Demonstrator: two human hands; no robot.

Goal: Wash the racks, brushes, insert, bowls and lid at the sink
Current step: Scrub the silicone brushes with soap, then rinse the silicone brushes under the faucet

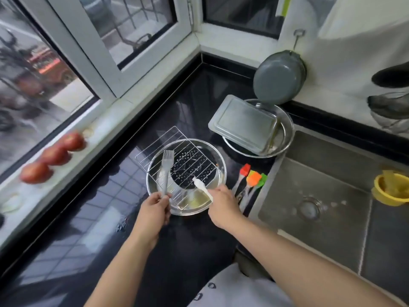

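Brushes, two in hand. My left hand [155, 209] grips the handle of a grey brush [166, 167], bristles pointing away from me over the glass bowl [218, 160]. My right hand [221, 203] pinches the handle of a white brush [202, 187], its tip lying on the wire rack [159, 142]. Both are held by the handle ends, I judge so that they lift clear of the bowl and can go to the sink.

Rack: rests tilted across the bowl's rim, far corner overhanging onto the black counter [199, 89]. Under it, inside the bowl, a dark perforated insert [190, 167]. These are stacked together, likely as one load of dirty items.

Brushes, three more: red, orange and green heads [254, 177], lying side by side on the counter between the bowl and the sink [321, 196], just beyond my right hand.

Bowl, metal [287, 134]: stands behind, near the sink's corner, with a rectangular metal lid [243, 127] tilted across it.

Sink: to the right of my right hand, basin bare of these items; a yellow strainer cup [389, 191] hangs at its far side. Washing not yet begun, by my reading.

Sill [106, 129]: three red apples [55, 155] in a row.
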